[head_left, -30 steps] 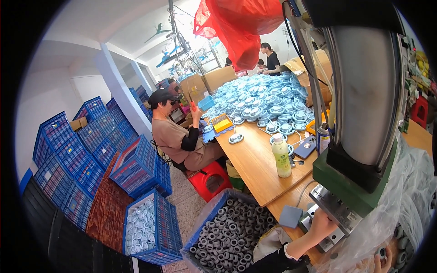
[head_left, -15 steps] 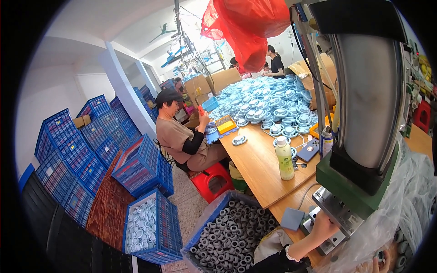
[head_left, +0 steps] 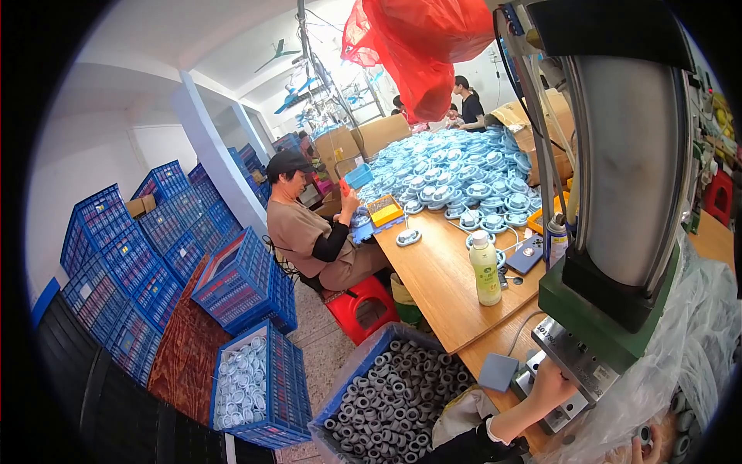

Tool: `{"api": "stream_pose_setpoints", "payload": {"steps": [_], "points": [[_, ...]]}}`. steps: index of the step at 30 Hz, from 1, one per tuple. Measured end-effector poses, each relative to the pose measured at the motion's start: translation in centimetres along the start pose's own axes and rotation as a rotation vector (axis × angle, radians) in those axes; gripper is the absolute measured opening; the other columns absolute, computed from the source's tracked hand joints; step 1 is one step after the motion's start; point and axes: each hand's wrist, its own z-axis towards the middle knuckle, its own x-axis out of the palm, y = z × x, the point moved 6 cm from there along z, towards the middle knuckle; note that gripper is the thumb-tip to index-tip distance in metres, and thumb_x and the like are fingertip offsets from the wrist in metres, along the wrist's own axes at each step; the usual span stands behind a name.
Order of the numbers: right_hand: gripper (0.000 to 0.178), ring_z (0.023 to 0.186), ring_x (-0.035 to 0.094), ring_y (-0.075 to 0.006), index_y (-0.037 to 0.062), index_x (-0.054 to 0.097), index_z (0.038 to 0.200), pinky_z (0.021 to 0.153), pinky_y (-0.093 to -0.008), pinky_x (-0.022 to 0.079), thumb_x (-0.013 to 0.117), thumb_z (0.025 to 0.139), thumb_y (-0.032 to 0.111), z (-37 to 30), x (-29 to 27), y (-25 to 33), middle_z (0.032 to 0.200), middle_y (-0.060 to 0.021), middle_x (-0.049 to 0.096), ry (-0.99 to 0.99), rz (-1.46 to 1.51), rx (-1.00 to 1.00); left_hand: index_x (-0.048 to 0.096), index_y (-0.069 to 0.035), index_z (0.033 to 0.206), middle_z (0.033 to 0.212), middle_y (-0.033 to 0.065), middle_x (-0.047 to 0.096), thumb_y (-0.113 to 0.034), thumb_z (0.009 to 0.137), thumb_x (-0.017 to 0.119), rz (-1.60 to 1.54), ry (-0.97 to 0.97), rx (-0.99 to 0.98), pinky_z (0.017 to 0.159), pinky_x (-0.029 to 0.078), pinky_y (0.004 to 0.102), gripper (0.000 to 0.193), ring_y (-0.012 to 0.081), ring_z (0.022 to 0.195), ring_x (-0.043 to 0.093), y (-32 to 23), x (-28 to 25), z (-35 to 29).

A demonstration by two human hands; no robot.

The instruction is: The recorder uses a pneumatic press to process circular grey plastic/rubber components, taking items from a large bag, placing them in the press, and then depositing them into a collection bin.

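My left hand reaches in under the metal block of a bench press, and its fingertips are hidden there. Behind that hand, the steel base plate shows. Low at the right, my right hand is closed around a small grey ring, partly cut off by the picture's edge. Beside it lie more grey rings, partly covered by clear plastic sheeting. The press's big grey cylinder rises above my left hand on a green mount.
A lined bin of grey rings stands left of the wooden table. On the table are a bottle, a grey box and a pale blue heap of parts. A seated co-worker and blue crates are further left.
My left hand remains under the press block, and my right hand still holds the grey ring. The whole view has shifted very slightly. The seated co-worker's head has tipped a little downward.
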Motion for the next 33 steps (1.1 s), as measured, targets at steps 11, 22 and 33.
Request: {"api": "stream_pose_setpoints", "payload": {"steps": [11, 22, 33], "points": [[0.050, 0.112, 0.051, -0.0188, -0.0035, 0.050, 0.122, 0.090, -0.0287, 0.043, 0.066, 0.075, -0.006, 0.2, -0.6, -1.5, 0.122, -0.0097, 0.052, 0.047, 0.094, -0.026, 0.059, -0.004, 0.098, 0.093, 0.0143, 0.060, -0.022, 0.070, 0.074, 0.386, 0.050, 0.005, 0.075, 0.043, 0.0418, 0.036, 0.0359, 0.088, 0.054, -1.4, -0.1, -0.6], [0.054, 0.097, 0.061, -0.0230, -0.0003, 0.054, 0.119, 0.083, -0.0318, 0.049, 0.077, 0.071, 0.007, -3.3, 12.4, 14.6, 0.109, -0.0140, 0.061, 0.410, 0.007, -0.419, 0.056, -0.001, 0.101, 0.098, 0.0094, 0.059, -0.011, 0.076, 0.073, 0.719, -0.695, -0.253, 0.087, 0.042, 0.0337, 0.031, 0.0231, 0.094, 0.054, 5.0, -22.2, -12.7], [0.025, 0.076, 0.062, -0.0339, 0.0017, 0.064, 0.094, 0.068, -0.0367, 0.050, 0.073, 0.073, 0.011, -0.8, 19.3, 15.6, 0.084, -0.0142, 0.066, 0.343, -0.004, -0.497, 0.041, 0.005, 0.130, 0.135, 0.0222, 0.041, -0.022, 0.084, 0.065, 0.886, -0.355, -0.354, 0.105, 0.027, 0.0452, 0.058, 0.0373, 0.129, 0.033, 10.8, -24.7, -13.5]]}}
